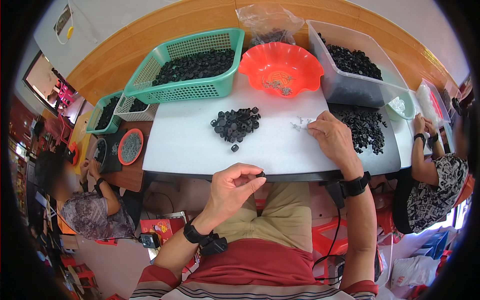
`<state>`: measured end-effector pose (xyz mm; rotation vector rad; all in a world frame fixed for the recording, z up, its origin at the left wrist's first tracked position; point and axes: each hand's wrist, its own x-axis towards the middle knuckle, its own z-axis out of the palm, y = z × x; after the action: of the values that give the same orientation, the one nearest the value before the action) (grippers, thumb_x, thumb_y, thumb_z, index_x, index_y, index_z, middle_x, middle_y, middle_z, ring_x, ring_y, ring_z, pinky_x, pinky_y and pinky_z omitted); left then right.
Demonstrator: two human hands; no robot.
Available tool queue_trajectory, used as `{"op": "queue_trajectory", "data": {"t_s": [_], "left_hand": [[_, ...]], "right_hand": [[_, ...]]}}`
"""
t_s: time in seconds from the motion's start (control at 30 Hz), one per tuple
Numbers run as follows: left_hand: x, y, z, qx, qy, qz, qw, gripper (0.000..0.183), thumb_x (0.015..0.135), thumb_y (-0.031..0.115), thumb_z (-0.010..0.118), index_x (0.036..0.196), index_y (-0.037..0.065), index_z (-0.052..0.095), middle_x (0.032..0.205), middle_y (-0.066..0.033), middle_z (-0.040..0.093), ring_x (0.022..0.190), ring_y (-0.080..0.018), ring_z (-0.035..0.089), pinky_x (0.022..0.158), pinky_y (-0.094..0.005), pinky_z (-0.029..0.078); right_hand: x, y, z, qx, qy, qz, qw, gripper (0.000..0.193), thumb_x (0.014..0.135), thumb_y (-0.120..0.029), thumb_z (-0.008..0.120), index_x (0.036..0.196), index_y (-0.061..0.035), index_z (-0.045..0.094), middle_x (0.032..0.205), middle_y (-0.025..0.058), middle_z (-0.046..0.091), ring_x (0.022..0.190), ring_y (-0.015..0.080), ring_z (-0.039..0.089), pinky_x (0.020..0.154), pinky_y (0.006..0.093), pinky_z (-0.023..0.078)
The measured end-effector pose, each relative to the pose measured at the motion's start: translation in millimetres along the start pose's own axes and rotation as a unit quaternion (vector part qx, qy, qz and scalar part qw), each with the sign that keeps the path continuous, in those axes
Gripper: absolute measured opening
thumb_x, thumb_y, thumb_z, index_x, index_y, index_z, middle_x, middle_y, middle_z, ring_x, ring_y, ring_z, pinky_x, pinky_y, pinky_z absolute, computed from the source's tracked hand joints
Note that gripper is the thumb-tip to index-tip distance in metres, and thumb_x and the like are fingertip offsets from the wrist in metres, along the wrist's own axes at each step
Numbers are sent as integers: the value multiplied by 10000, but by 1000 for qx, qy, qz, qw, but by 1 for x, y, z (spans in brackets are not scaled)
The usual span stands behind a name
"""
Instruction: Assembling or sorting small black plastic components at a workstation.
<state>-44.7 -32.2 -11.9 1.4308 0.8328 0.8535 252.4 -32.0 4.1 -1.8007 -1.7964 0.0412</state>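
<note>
Left hand (230,191): thumb and fingertips pinching one small black part (261,174), held at the counter's near edge. Right hand (332,138): fingers bunched at the small metal pieces (297,124) on the white counter (182,137); can't tell if one is gripped. Black-part pile (234,126) left of those pieces, one loose part (235,148) just nearer the person. More black pieces (365,131) right of the right hand, on a dark mat (386,159). Behind: green basket (187,92), red bowl (256,61), clear bin (345,91).
</note>
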Motion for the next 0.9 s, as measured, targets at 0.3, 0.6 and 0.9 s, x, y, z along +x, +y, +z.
{"op": "queue_trajectory", "data": {"t_s": [0.3, 0.6, 0.9], "left_hand": [[0, -1, 1, 4, 2, 5, 1000, 196, 882, -29, 758, 1073, -32, 711, 1064, -102, 727, 943, -105, 680, 855, -240, 559], [1, -2, 0, -2, 3, 9, 1000, 190, 883, -37, 752, 1068, -37, 710, 1074, -108, 724, 951, -112, 681, 863, -244, 563], [7, 9, -3, 29, -4, 32, 999, 197, 891, -28, 748, 1084, -38, 710, 1094, -91, 719, 957, -99, 675, 852, -239, 564]], "right_hand": [[-8, 4, 0, -8, 16, -33, 999, 72, 876, -99, 683, 909, -44, 717, 949, 97, 664, 820, 332, 666, 720, 407, 524], [-9, 3, -1, 12, 16, -30, 999, 74, 880, -100, 675, 912, -43, 709, 920, 107, 672, 820, 337, 670, 726, 409, 528], [-18, 5, -3, 25, 31, -38, 998, 81, 881, -81, 664, 935, -50, 715, 913, 111, 661, 829, 345, 665, 720, 411, 519]]}}
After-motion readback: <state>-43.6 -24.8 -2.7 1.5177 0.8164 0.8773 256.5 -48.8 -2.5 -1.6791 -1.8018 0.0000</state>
